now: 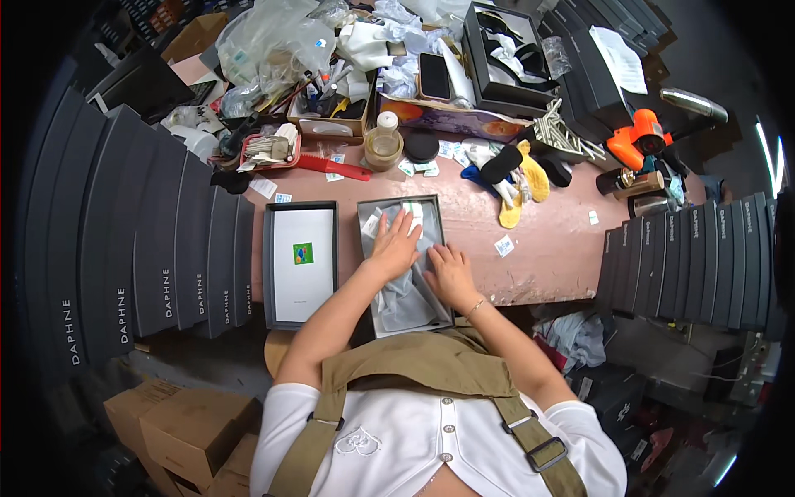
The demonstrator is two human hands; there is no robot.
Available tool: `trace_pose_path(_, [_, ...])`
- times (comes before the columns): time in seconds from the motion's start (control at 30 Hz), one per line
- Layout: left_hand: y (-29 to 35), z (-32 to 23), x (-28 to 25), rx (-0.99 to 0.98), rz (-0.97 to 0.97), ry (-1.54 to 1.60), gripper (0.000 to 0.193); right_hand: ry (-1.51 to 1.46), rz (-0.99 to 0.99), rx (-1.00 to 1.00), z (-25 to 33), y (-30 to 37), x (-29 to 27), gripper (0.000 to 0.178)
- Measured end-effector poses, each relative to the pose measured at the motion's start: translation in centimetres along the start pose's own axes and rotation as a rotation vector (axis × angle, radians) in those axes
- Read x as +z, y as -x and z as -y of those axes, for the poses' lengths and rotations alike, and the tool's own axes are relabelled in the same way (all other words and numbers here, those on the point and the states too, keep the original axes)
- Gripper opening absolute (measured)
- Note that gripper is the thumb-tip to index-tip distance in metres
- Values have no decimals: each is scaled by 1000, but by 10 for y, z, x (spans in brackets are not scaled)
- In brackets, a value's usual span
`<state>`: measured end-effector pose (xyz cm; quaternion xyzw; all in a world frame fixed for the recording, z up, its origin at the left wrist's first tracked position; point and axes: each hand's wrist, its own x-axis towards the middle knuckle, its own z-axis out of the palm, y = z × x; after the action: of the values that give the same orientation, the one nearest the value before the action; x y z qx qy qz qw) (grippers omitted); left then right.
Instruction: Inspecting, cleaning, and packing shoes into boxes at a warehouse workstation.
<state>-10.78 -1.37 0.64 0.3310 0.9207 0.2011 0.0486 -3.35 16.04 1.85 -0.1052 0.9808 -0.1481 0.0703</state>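
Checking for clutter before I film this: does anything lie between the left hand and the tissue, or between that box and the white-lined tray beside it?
Nothing visible separates the left hand from the tissue. Between the box and tray, only the left forearm crosses the gap, toward its near end.

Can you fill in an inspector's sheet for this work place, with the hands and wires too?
Surface: pinkish table, scuffed near the front edge.
Job's things: open dark box with grey wrapping inside; white-lined box part with a small green picture lies to its left.
Clutter: plastic bags, phone and red tool toward the back.
Hands: left hand spread over the wrapping; right hand at the box's right wall, grip unclear.
Cables: nothing clearly seen.
Surroundings: dark boxes stacked both sides; brown cartons lower left.
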Motion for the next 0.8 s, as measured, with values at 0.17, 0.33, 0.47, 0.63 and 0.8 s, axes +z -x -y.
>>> trace_pose_path(0.17, [25,-11,-10,14,260,-184,39,14,27,90,-2,-4,3,64])
trace_pose_path(0.33, [44,-15,-4,133,253,-456,37,98,34,102,15,-38,7,60])
trace_pose_path(0.47, [41,-28,-13,214,338,-567,36,82,34,142,9,-52,1,43])
trace_pose_path(0.63, [38,-32,1,173,411,-604,36,-28,46,148,16,-71,-29,27])
trace_pose_path(0.8, [9,-31,8,182,673,-456,82,-97,-3,104,3,-68,-67,22])
